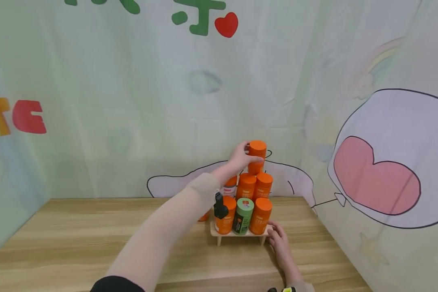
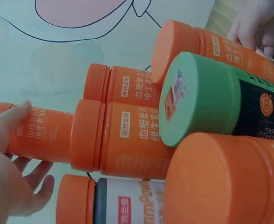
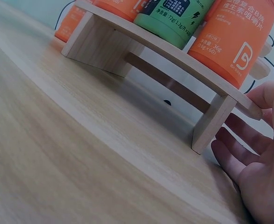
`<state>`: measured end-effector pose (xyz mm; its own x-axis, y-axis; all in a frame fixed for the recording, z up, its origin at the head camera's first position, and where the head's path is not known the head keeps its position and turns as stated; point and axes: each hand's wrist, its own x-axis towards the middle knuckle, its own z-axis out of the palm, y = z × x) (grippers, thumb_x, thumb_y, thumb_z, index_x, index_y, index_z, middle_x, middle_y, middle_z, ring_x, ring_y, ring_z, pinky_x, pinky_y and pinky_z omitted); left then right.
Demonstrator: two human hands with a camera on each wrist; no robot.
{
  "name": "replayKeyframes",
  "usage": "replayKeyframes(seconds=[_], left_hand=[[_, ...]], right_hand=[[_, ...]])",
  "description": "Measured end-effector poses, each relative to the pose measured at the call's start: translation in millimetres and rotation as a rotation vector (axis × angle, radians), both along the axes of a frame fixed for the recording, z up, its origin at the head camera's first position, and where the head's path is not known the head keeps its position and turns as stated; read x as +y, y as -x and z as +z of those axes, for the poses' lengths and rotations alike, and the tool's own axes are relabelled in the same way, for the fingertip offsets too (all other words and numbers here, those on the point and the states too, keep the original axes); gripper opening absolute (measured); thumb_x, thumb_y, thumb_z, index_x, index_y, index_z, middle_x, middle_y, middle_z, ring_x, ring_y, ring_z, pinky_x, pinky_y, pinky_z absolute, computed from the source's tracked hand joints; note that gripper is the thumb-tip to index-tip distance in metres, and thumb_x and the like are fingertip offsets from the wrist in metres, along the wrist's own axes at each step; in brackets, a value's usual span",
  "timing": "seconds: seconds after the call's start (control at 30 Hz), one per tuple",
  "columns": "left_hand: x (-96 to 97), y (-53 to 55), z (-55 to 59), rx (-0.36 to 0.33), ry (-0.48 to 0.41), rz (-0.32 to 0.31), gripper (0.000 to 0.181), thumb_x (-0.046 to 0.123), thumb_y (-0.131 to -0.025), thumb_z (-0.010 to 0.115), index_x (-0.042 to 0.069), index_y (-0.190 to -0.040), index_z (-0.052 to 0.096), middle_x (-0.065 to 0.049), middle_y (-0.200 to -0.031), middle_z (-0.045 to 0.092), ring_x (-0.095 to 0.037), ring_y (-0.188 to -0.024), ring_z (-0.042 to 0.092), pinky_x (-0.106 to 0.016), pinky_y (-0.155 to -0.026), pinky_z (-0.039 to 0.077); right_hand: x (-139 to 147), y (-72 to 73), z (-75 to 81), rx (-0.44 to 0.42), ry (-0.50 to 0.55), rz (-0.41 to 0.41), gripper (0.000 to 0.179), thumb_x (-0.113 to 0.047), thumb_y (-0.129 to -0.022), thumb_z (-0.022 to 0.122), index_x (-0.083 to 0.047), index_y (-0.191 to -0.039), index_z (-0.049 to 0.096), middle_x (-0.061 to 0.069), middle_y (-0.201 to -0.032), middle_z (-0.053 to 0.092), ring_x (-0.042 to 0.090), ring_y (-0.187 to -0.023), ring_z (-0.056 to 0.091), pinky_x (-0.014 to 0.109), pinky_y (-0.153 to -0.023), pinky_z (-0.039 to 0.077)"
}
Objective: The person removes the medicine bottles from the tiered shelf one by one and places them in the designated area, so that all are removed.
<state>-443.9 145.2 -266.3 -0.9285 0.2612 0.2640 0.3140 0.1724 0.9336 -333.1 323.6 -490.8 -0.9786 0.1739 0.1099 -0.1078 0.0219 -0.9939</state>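
At the top of a stepped wooden shelf (image 3: 174, 55), an orange bottle (image 1: 257, 148) stands upright in the grip of my left hand (image 1: 241, 158), thumb and fingers around its sides. The left wrist view shows the bottle's printed label partly behind that hand. My right hand (image 1: 281, 245) pinches the shelf's right end, its thumb by the board and its other fingers curled below. On the lowest step, a green-lidded bottle (image 1: 243, 217) stands between two orange bottles. The middle step holds two orange bottles (image 1: 264, 186) and a white-labelled bottle (image 1: 229, 190) with an orange lid, partly hidden by my left forearm.
Left of the shelf, another orange container (image 1: 203, 217) shows partly behind my left arm. The wooden table (image 1: 95, 239) meets a printed cloth backdrop (image 1: 131, 101) behind and a cloth side wall (image 1: 372, 251) at the right.
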Motion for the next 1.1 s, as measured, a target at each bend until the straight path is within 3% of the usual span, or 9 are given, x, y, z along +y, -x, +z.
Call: replayKeyframes(seconds=[0.37,0.57,0.73,0.9,1.1], left_hand=[[-31.3,-9.2,0.1,0.129,-0.106,0.098,0.07,0.023,-0.086,0.077,0.014,-0.146,0.043,-0.008,-0.139,0.053,-0.027,-0.126,0.05,-0.045,-0.103,0.047],[-50.3,-7.2,-7.3,0.155,-0.197,0.129,0.069,0.025,-0.086,0.076,0.015,-0.145,0.043,-0.008,-0.136,0.054,-0.026,-0.127,0.046,-0.048,-0.105,0.043],[-65.5,-5.5,-14.6,0.2,-0.272,0.143,0.068,0.02,-0.086,0.075,0.012,-0.145,0.043,-0.01,-0.135,0.053,-0.026,-0.125,0.043,-0.046,-0.105,0.036],[-82.1,-5.1,-22.3,0.231,-0.322,0.161,0.066,0.018,-0.087,0.072,0.01,-0.145,0.043,-0.012,-0.132,0.052,-0.03,-0.119,0.045,-0.043,-0.098,0.04],[-104.0,-8.1,-33.0,0.267,-0.333,0.219,0.063,0.013,-0.085,0.071,0.008,-0.143,0.047,-0.016,-0.127,0.055,-0.028,-0.114,0.048,-0.033,-0.089,0.04]], right_hand=[[1,-0.5,1.2,-0.001,-0.013,-0.013,0.037,-0.009,-0.1,0.042,0.009,-0.132,0.044,0.013,-0.121,0.044,0.001,-0.09,0.053,0.019,-0.079,0.05],[8,0.5,2.5,0.022,-0.011,-0.02,0.032,-0.009,-0.1,0.042,0.004,-0.128,0.049,0.01,-0.117,0.045,0.001,-0.09,0.053,0.018,-0.078,0.05],[13,0.7,4.3,0.021,-0.012,-0.016,0.033,-0.01,-0.101,0.041,0.005,-0.13,0.048,0.015,-0.122,0.043,0.0,-0.091,0.052,0.016,-0.079,0.05],[14,-0.2,5.2,-0.011,-0.034,-0.011,0.041,-0.012,-0.102,0.04,0.009,-0.137,0.039,0.023,-0.135,0.038,0.0,-0.094,0.05,0.016,-0.081,0.049],[14,0.8,7.2,-0.014,-0.037,-0.016,0.042,-0.011,-0.102,0.039,0.011,-0.138,0.037,0.021,-0.133,0.038,0.001,-0.092,0.05,0.015,-0.079,0.049]])
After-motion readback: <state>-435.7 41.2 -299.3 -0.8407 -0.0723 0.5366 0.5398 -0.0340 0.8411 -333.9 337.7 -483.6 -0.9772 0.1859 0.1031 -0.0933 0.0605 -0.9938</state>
